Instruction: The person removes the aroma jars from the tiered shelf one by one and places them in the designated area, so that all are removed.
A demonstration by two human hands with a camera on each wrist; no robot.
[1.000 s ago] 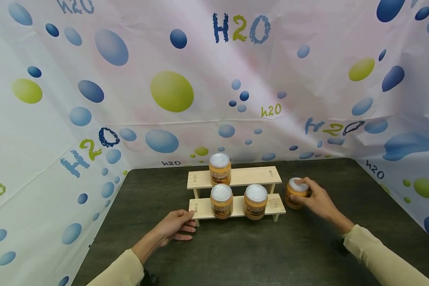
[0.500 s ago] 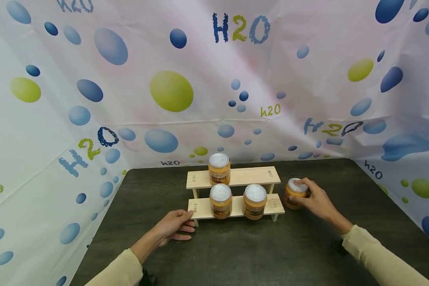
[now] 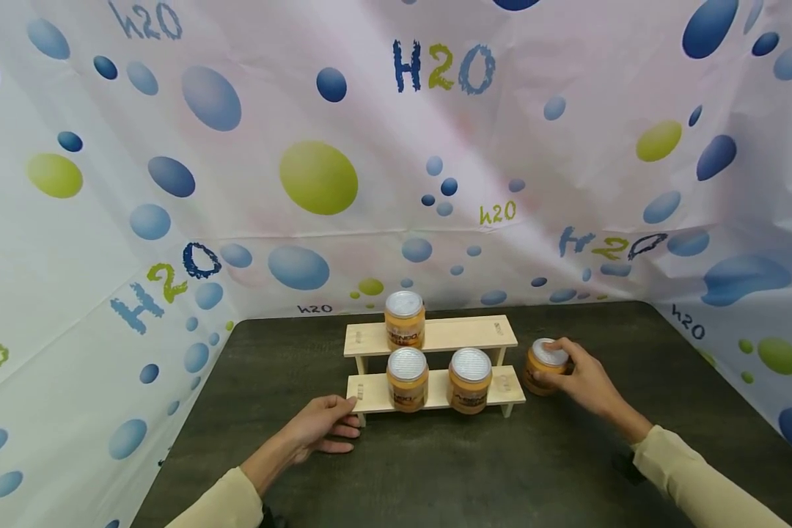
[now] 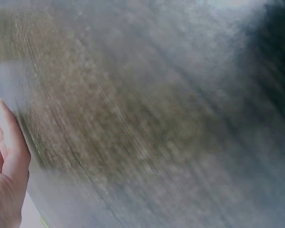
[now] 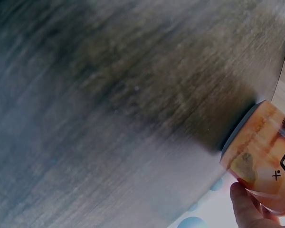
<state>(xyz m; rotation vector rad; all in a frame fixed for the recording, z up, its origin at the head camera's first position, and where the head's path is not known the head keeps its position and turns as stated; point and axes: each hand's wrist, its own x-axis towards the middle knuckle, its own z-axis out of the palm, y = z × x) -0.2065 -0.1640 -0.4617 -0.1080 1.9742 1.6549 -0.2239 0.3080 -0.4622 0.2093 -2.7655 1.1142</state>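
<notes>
At the right of the head view, my right hand grips a jar with an orange label and silver lid, standing on the table beside the shelf. One finger lies on the lid and the thumb is against the jar's side. In the right wrist view, a fingertip touches the printed jar. My left hand pinches the left end of the lower tier of a two-tier wooden shelf. The left wrist view shows that hand at its edge; its hold is out of sight there.
Two like jars stand on the lower tier, and another jar is on the left part of the upper tier. Dark table surrounds the shelf. A white sheet with blue and green dots hangs behind and at the sides.
The head view has tilted up slightly, so everything sits a little lower in it. Both hands keep their places at the shelf end and the jar.
</notes>
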